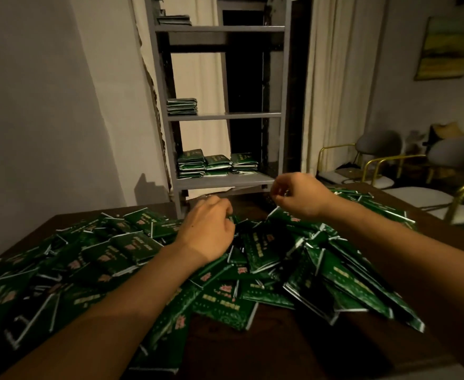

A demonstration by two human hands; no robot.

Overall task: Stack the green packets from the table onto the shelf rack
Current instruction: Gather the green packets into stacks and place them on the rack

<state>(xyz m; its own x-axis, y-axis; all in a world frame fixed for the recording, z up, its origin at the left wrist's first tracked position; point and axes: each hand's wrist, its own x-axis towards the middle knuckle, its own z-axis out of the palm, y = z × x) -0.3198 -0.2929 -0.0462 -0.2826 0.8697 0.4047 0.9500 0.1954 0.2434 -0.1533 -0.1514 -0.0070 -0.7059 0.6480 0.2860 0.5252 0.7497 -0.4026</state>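
A wide heap of green packets (pixel 263 250) covers the dark wooden table (pixel 252 346). My left hand (pixel 206 229) lies knuckles up on the heap's far middle, its fingers curled down into the packets; what they hold is hidden. My right hand (pixel 296 194) hovers above the heap's far right with fingers loosely curled and nothing visible in them. Behind the table stands the grey shelf rack (pixel 225 179). Its lowest shelf carries three stacks of green packets (pixel 217 163), the middle shelf one stack (pixel 181 106), and the top shelf another (pixel 174 20).
A white wall (pixel 47 119) runs along the left, and cream curtains (pixel 332 91) hang behind and to the right of the rack. Grey chairs with gold frames (pixel 417 171) stand at the right. A yellow painting (pixel 444 48) hangs on the right wall.
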